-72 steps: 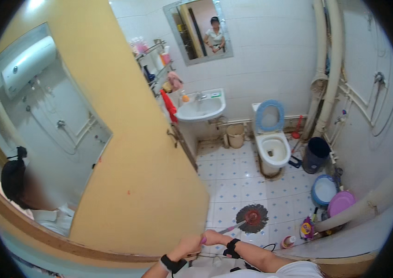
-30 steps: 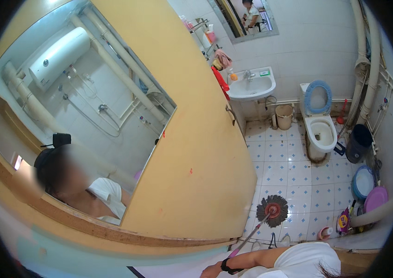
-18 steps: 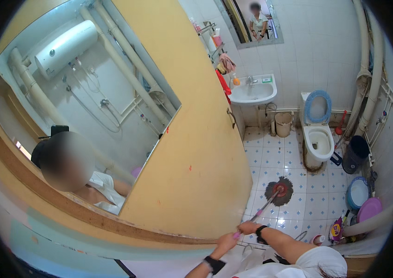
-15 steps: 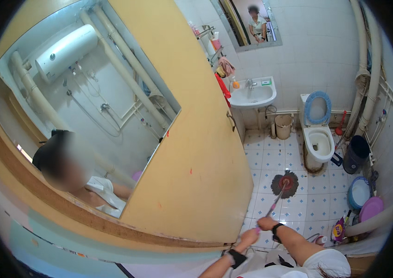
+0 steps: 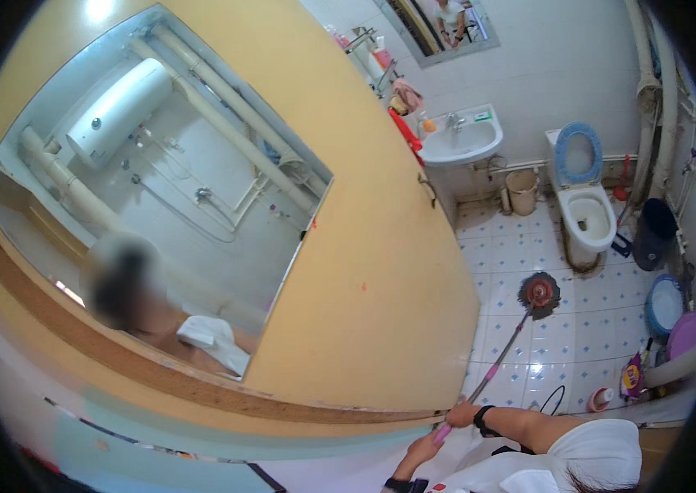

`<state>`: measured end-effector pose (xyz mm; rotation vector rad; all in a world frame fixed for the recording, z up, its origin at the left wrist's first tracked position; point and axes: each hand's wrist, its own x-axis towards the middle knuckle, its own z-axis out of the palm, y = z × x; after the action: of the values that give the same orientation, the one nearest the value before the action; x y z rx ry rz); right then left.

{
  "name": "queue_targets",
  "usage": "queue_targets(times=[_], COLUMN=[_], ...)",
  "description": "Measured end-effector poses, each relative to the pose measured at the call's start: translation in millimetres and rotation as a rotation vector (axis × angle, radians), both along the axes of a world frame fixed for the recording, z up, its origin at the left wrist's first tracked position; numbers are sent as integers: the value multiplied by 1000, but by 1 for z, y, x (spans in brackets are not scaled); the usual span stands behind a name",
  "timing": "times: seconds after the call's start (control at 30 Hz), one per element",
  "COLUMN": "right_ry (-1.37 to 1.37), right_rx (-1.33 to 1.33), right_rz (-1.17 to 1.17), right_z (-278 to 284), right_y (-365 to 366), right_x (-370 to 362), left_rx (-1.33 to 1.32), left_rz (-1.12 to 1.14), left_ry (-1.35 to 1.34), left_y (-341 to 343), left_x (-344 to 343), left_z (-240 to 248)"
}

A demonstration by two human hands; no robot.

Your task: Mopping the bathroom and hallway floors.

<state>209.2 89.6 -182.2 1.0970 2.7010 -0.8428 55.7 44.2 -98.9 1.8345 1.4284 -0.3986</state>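
Observation:
A mop handle (image 5: 494,370), grey with pink grips, runs from my hands out over the tiled floor. Its round mop head (image 5: 539,294), dark strands around a red centre, rests on the tiles in front of the toilet (image 5: 590,218). My left hand (image 5: 423,449) is closed round the pink upper end of the handle. Just ahead of it, my right hand (image 5: 462,413) grips the same handle lower down, beside the edge of the yellow door (image 5: 397,296). Both wrists wear black bands.
A washbasin (image 5: 464,144) and a beige bucket (image 5: 522,191) stand along the far wall. On the right are a dark bin (image 5: 655,234), a blue basin (image 5: 665,304), a purple basin (image 5: 687,334) and a purple package (image 5: 632,375). A mirror (image 5: 167,197) hangs on the door.
Both hands have drawn back toward me with the mop handle, and more of the handle shows. The mop head sits slightly farther right, its strands less spread. The whole view has shifted.

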Motion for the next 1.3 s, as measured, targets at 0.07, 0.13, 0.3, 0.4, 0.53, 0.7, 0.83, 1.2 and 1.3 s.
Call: queue_targets(times=[0.07,0.13,0.3,0.4,0.53,0.7,0.83,1.2,1.3], right_ry=[93,257,328,486,340,324,325,-237,-278], right_rx=[-198,-341,-552,-405,-385,-330,-198,-157,-289], right_rz=[350,529,706,603,262,-82,-246,-500,-431], right_z=[34,42,11,21,26,38,13,-49,-42], right_y=[-12,-29,-56,-51,-28,18,32,-22,-32], right_x=[-46,-82,-166,-166,-126,-62,23,235,194], left_rx=[11,25,252,328,285,434,457,458,256], left_rz=[52,87,187,242,4,-142,-209,-346,-337], left_ry=[13,72,173,548,633,530,403,-93,20], left_y=[-41,-77,-133,-123,-69,1,35,12,0], left_x=[-49,-84,-133,-128,-100,-56,23,206,170], left_z=[26,51,142,153,140,127,103,-11,-3])
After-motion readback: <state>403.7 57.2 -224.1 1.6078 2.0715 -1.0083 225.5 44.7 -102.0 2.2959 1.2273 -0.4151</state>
